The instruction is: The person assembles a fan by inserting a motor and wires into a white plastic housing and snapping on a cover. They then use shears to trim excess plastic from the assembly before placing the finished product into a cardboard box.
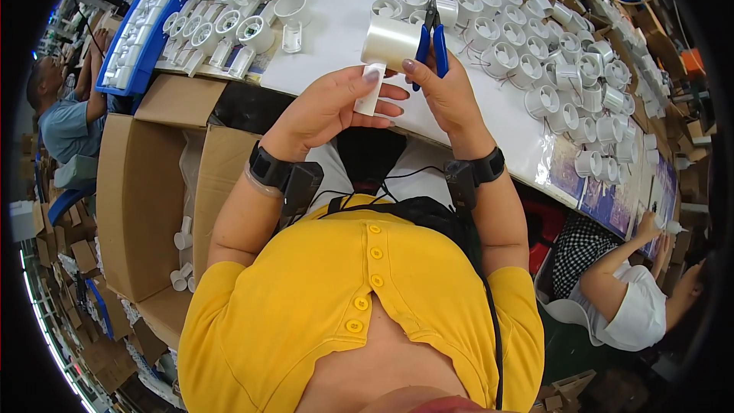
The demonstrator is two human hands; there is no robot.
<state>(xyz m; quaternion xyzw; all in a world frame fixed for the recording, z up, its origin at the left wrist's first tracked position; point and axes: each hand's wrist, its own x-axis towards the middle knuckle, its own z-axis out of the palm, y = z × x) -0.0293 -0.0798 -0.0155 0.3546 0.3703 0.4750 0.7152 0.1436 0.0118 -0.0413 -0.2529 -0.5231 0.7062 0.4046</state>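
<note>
Two bare hands work close together over the near edge of a white-topped table (329,50); the left hand (325,107) pinches a flat white strip (368,93) under its thumb, with the other fingers spread behind it; the right hand (453,99) grasps blue-handled cutters (440,50), their dark tip pointing away from the body, while its thumb reaches toward the lower end of a white cylinder (391,42); this cylinder sits just above the strip and left of the cutters, between the hands, though I cannot tell whether it is joined to the strip or which fingers bear it; many white cups (501,57) crowd the tabletop to the right; on the left stand round white housings (228,21) with flat rectangular parts, next to a blue tray (157,63) of white pieces; below that, an open cardboard box (145,206) holds a few small white parts (182,240); one co-worker (65,126) sits at far left, another (631,302) at lower right.
</note>
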